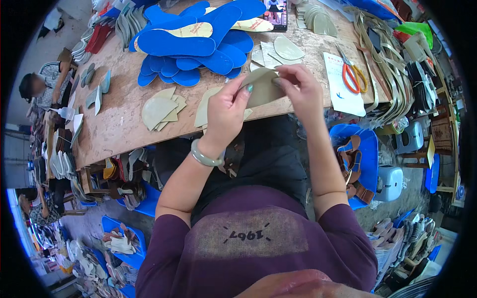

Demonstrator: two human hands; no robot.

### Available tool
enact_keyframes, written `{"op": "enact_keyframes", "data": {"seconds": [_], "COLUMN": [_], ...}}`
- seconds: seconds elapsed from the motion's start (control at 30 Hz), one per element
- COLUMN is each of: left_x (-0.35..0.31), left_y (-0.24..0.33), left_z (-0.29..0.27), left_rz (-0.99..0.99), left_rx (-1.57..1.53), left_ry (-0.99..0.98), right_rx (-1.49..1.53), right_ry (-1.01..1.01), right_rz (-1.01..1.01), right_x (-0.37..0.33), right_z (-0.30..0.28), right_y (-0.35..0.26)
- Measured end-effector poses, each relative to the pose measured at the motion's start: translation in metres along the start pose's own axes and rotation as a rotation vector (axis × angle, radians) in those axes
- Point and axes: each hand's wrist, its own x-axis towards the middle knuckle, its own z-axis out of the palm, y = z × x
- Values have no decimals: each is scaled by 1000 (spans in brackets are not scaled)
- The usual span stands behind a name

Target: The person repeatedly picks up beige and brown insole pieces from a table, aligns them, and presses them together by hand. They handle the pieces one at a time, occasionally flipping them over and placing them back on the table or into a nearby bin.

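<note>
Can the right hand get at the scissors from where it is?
Likely yes: the scissors lie uncovered, partly on the white paper, just right of the right hand, with nothing visible between; but that hand is occupied, gripping the beige piece.

Held grey-green piece, 1 o'clock: edges partly covered by left hand and right hand; some fingertips out of sight behind it. Pale stack, 10–11 o'clock: partly blocked by left hand, count unclear. Blue insoles, 11 o'clock: lower layers buried, number unclear. Phone, 12 o'clock: cut by top edge, screen detail too small. Paper, 2 o'clock: partly under scissors, print illegible. Person, 9–10 o'clock: face blurred.
</note>
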Motion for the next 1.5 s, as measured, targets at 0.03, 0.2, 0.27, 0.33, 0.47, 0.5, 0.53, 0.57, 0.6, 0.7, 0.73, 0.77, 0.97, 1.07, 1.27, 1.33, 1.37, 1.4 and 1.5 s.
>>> {"op": "enact_keyframes", "data": {"seconds": [0.03, 0.2, 0.27, 0.33, 0.47, 0.5, 0.53, 0.57, 0.6, 0.7, 0.73, 0.77, 0.97, 1.07, 1.27, 1.33, 1.37, 1.4, 1.5], "left_x": [-7, -28, -30, -32, -32, -33, -34, -35, -35, -37, -37, -37, -40, -41, -42, -42, -42, -42, -42], "left_y": [7, 6, 7, 7, 8, 8, 8, 9, 11, 15, 17, 18, 18, 26, 31, 30, 26, 24, 31], "left_z": [-2, 14, 17, 18, 16, 16, 16, 15, 14, 12, 13, 13, 15, 13, 10, 6, 5, 5, 7], "left_rz": [24, 381, 454, 503, 550, 556, 539, 521, 504, 493, 491, 488, 441, 392, 265, 187, 148, 109, -46], "left_rx": [160, 541, 621, 691, 805, 835, 831, 827, 821, 745, 722, 699, 649, 580, 439, 271, 160, 49, -50], "left_ry": [24, 86, 105, 112, 112, 113, 95, 76, 56, -2, -6, -9, -45, -119, -188, -201, -195, -189, -113], "right_rx": [-211, -63, -27, -24, -112, -119, -125, -106, -88, -8, 23, 5, -61, 2, 16, 75, 27, -22, -25], "right_ry": [119, -4, -8, -18, -14, -16, -19, -30, -40, -66, -75, -80, -116, -143, -135, -127, -125, -123, -113], "right_rz": [-174, -43, 10, 38, 19, 16, 13, 24, 36, 68, 79, 65, 21, 33, 60, 74, 19, -34, -92], "right_x": [-7, -41, -45, -48, -49, -49, -48, -48, -48, -48, -49, -49, -48, -47, -48, -48, -48, -49, -49], "right_z": [7, 38, 39, 39, 40, 41, 41, 40, 38, 34, 32, 31, 24, 19, 19, 20, 22, 23, 27], "right_y": [-12, -33, -38, -44, -46, -48, -50, -52, -54, -52, -50, -49, -48, -44, -44, -47, -48, -48, -50]}}
